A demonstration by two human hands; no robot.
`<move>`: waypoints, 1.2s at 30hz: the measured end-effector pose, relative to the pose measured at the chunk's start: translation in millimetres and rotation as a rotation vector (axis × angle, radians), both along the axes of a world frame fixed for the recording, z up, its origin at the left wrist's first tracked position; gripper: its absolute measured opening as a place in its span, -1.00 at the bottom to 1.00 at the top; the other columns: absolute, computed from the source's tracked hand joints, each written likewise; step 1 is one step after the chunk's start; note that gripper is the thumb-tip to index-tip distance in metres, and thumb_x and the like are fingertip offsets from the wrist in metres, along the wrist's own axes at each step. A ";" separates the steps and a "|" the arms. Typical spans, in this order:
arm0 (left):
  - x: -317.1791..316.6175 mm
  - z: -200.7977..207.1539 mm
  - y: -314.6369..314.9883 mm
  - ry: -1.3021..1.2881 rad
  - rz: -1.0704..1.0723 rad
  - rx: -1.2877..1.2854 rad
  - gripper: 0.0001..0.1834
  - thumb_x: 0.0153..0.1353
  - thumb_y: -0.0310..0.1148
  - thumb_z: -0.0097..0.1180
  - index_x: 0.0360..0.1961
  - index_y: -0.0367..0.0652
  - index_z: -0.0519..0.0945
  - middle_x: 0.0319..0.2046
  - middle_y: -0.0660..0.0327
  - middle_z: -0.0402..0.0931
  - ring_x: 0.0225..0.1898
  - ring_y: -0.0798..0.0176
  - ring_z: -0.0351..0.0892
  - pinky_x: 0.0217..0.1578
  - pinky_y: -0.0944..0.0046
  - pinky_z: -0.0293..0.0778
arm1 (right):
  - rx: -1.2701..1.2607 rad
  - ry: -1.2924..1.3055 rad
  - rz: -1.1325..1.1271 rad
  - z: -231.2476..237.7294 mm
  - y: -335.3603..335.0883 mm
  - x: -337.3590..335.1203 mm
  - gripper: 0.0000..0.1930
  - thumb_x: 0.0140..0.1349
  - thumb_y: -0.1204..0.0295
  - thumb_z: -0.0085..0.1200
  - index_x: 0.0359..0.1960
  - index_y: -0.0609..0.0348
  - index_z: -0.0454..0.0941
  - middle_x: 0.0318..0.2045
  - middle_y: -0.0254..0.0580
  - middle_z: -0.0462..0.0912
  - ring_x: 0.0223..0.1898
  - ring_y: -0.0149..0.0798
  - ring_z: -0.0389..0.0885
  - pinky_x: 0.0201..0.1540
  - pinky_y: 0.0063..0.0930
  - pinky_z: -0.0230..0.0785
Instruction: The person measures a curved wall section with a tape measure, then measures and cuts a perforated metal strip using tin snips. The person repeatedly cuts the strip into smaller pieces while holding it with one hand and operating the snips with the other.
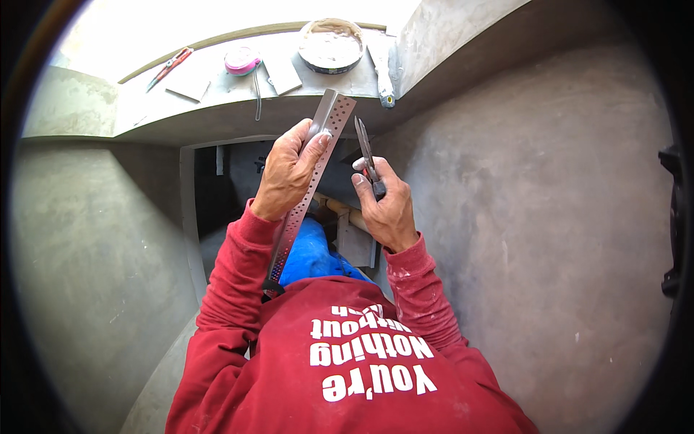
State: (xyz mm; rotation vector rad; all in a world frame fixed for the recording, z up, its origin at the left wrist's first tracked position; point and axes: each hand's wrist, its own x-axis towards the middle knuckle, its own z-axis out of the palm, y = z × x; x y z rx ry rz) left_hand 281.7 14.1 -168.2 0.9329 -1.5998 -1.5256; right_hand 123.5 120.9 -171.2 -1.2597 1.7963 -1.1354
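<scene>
My left hand (290, 165) is closed around a long perforated metal corner bead (331, 130). The strip slants from the ledge's front edge down toward my waist, its thumb-side flange full of small holes. In my right hand (390, 206), fingers wrapped round the handle, are dark pointed snips (366, 148) with a bit of red by the grip. Their tip points up, just right of the bead and apart from it. White dust marks the fingers of both hands.
On the window ledge (224, 108) lie a red-handled tool (171, 67), two flat pieces, a pink round case (241, 61) with a cord, a tub of pale compound (331, 46) and a scraper (383, 72). Grey plastered walls (549, 217) stand on both sides.
</scene>
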 end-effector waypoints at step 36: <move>-3.2 0.5 -0.6 -0.062 -0.004 -0.015 -0.77 0.52 -0.31 0.02 -0.20 -0.27 0.55 -0.47 0.40 0.40 -0.41 0.54 0.26 -0.42 0.41 0.30 | -0.082 0.173 0.012 -2.4 -14.3 0.8 -0.79 0.43 0.27 0.13 -0.19 0.16 0.54 -0.52 -0.06 0.59 -0.52 0.00 0.57 -0.42 -0.22 0.38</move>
